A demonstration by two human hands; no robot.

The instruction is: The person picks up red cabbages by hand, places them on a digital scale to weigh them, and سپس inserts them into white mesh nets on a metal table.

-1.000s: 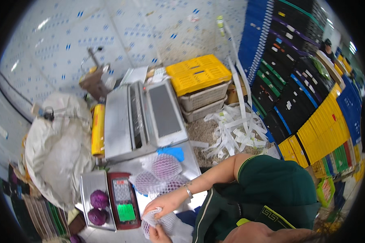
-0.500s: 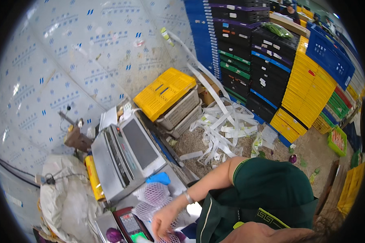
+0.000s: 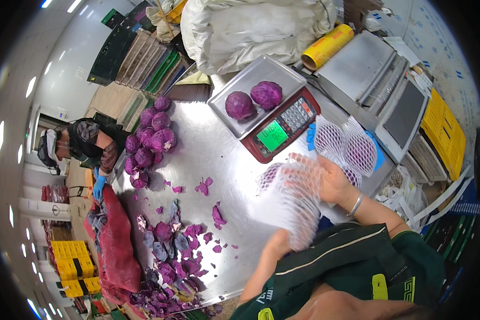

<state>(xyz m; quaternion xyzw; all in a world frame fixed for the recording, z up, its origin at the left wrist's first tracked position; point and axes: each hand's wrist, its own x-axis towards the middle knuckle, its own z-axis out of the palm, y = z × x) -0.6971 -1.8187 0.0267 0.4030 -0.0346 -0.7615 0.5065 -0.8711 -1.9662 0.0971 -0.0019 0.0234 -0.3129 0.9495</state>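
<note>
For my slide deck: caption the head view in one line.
Both hands, left hand and right hand, stretch white foam mesh netting over a steel table beside two purple cabbages on a scale.

Both hands hold a white net sleeve above the steel surface: the right hand grips its upper end, the left hand its lower end. Two red cabbages sit on the scale. Netted cabbages lie just right of the sleeve. Cabbage leaves litter the surface, and a cabbage pile lies near a co-worker's blue glove.
</note>
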